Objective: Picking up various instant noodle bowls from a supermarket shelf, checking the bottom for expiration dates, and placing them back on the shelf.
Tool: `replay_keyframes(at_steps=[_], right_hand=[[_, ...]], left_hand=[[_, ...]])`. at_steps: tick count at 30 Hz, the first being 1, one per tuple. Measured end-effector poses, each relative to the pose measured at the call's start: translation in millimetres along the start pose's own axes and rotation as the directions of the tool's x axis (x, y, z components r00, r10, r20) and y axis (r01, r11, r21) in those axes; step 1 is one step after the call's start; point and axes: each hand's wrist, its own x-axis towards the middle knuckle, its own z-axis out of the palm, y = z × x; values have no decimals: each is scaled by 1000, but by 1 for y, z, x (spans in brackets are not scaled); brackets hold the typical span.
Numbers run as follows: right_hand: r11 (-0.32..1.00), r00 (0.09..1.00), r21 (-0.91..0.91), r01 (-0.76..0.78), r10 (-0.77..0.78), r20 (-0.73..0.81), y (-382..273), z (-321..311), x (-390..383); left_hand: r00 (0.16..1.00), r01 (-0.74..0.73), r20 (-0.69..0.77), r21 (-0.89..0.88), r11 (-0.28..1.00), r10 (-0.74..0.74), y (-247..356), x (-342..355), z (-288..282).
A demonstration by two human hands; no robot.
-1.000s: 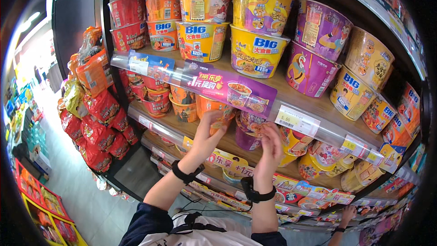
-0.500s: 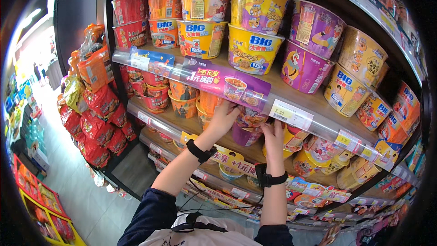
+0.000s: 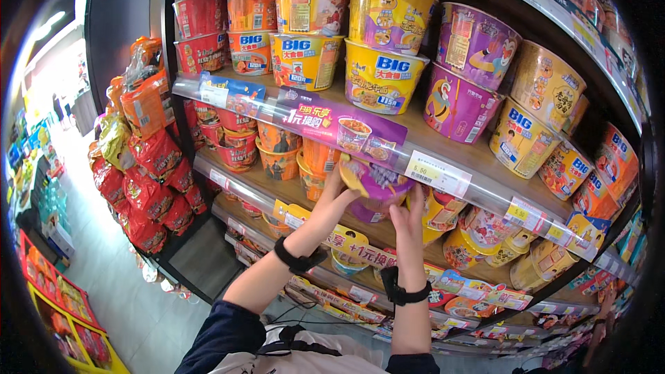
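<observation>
A purple instant noodle cup (image 3: 379,181) with a yellow patch is tilted at the front of the second shelf, just under the upper shelf's price rail. My left hand (image 3: 337,192) grips its left side, fingers curled around the far side and partly hidden. On its right side my right hand (image 3: 406,215) closes against it, thumb toward me. Below it, another purple cup (image 3: 365,212) stands on the shelf, partly covered. Orange noodle cups (image 3: 320,158) are stacked left of my left hand, and yellow-and-red cups (image 3: 442,209) stand right of my right hand.
Above, the upper shelf carries stacked large noodle tubs (image 3: 383,79) behind a clear price rail (image 3: 443,170) that overhangs my hands. A promotional strip (image 3: 360,253) edges the shelf below. Red noodle packs (image 3: 156,159) hang at the left end. Thin dark cables cross near my waist.
The purple cup has come forward off the one beneath it and tilted, now between both my hands. Both hands have drawn slightly down and toward me from under the rail.
</observation>
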Motion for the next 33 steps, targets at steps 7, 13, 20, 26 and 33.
replay_keyframes(at_steps=[7, 13, 20, 26, 33], right_hand=[[922, 989, -382, 68, -12, 148, -9, -20, -39], [892, 836, -324, 315, -99, 539, -13, -29, -54], [970, 924, -238, 46, 49, 380, -25, -15, -67], [974, 963, 165, -156, 113, 243, -1, -5, -85], [953, 932, 61, 297, -303, 197, 4, 2, -75]], left_hand=[[932, 360, 95, -120, 925, -350, -10, -72, -47], [987, -124, 132, 246, 961, 94, 9, -120, -36], [766, -618, 317, 601, 506, 559, 31, -143, -30], [912, -406, 341, 680, 611, 226, -29, -205, -98], [529, -770, 509, 624, 132, 680, 23, -160, -54]])
